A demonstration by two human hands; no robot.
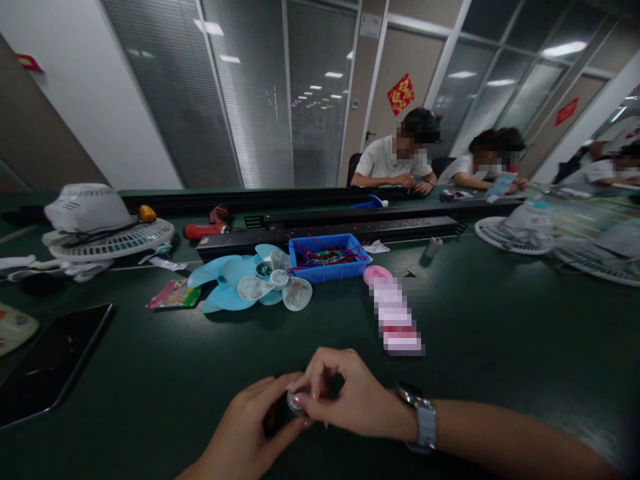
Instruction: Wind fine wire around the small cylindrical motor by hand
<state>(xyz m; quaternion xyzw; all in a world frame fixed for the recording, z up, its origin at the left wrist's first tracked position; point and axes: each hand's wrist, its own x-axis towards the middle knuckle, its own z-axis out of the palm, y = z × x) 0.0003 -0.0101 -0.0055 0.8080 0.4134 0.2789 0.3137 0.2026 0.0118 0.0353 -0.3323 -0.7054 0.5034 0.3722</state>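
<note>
Low at the front of the table, my left hand [253, 423] curls its fingers and thumb around a small round silvery metal part [294, 403]. Thumb and fingertips of my right hand [350, 393] pinch at the top of that same part, so the two hands meet there. Fingers cover most of the part, and its exact kind cannot be made out. On the right wrist sits a watch [425, 423]. Beyond the hands lie blue fan blades [227, 293] and a blue bin [330, 270] filled with red and blue wires and small green boards.
A tablet [55, 360] lies at left. Farther back are fan housings [90, 210], a red drill [207, 225], long black metal bars [360, 227], a small metal cylinder [434, 247] and a colourful packet [175, 295]. A pink item [379, 274] is partly pixelated. Several people sit across the table.
</note>
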